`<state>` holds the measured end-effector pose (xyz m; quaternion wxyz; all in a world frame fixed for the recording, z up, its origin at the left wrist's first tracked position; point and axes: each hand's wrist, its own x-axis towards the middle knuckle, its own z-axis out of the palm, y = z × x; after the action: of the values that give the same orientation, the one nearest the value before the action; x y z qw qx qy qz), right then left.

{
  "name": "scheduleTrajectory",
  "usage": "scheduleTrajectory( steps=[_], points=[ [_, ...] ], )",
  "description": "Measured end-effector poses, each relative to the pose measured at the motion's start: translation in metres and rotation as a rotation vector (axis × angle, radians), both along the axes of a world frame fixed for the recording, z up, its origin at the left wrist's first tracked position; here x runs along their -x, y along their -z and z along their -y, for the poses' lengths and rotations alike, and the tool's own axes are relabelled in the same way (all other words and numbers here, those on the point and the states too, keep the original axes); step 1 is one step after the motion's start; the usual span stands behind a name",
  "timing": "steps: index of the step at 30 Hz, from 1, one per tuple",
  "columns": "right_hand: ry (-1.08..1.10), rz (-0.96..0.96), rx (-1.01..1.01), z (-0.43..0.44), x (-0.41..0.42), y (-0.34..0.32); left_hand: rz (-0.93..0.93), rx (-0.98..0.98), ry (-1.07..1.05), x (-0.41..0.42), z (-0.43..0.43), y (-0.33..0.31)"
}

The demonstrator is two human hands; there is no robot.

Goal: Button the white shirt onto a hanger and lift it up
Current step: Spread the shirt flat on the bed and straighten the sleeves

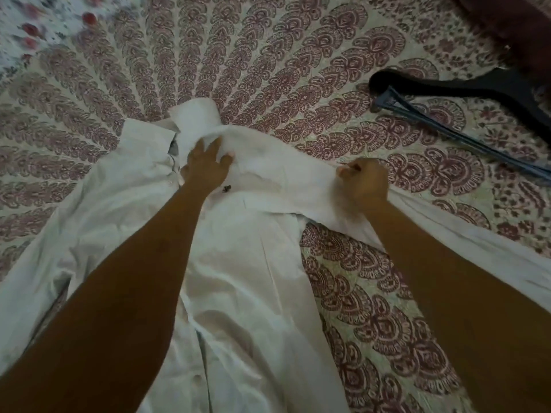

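The white shirt (250, 281) lies spread on the patterned bedspread, collar (193, 117) at the far end. My left hand (205, 165) presses flat on the chest just below the collar, fingers spread. My right hand (362, 183) grips a fold of the shirt's shoulder at the right, fingers curled into the cloth. A small dark mark (226, 189) sits on the shirt near my left wrist. The black hanger (465, 90) lies on the bed at the far right, apart from the shirt and from both hands.
The bedspread (372, 308) with a dark red print covers the whole surface. A floral cloth (35, 28) lies at the far left corner. A dark red object (512, 22) sits at the far right corner, above the hanger.
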<state>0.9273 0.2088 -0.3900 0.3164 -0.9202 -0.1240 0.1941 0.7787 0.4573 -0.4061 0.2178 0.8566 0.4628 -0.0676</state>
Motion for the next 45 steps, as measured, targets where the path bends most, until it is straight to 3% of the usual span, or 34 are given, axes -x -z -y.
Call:
scheduleTrajectory(
  steps=[3,5,9,12,15,17,22,27,34,38,41,45],
  points=[
    [0.166,-0.18,-0.234,-0.013,-0.035,0.0,-0.145,0.038,0.081,-0.003,-0.014,0.014],
    [0.238,-0.197,-0.279,-0.029,-0.056,-0.003,-0.208,-0.003,0.149,-0.002,-0.018,0.015],
    [0.212,-0.034,-0.148,-0.063,-0.078,-0.002,-0.257,0.03,0.203,0.0,-0.024,0.015],
    [-0.052,0.025,-0.017,-0.063,-0.062,0.006,-0.295,0.068,0.219,-0.003,-0.028,0.012],
    [-0.185,0.234,0.181,-0.033,-0.013,0.016,-0.346,0.105,0.229,-0.006,-0.03,0.008],
    [-0.237,0.3,0.146,-0.004,0.039,0.022,-0.344,0.128,0.233,-0.01,-0.032,0.002],
    [-0.316,0.166,0.06,0.059,0.177,0.031,-0.265,0.086,0.305,0.014,-0.013,-0.006],
    [-0.236,0.057,0.006,0.103,0.247,0.017,-0.072,-0.016,0.337,0.13,0.086,0.004],
    [-0.068,-0.1,-0.036,0.145,0.264,-0.004,0.167,0.132,0.118,0.236,0.197,-0.011],
    [-0.164,-0.203,0.123,0.169,0.279,-0.014,0.257,0.242,-0.166,0.268,0.251,-0.03],
    [-0.165,-0.282,0.158,0.192,0.297,-0.014,0.194,0.351,-0.248,0.284,0.283,-0.031],
    [0.007,-0.464,0.098,0.226,0.317,-0.017,0.187,0.616,-0.418,0.287,0.314,-0.035]
  ],
)
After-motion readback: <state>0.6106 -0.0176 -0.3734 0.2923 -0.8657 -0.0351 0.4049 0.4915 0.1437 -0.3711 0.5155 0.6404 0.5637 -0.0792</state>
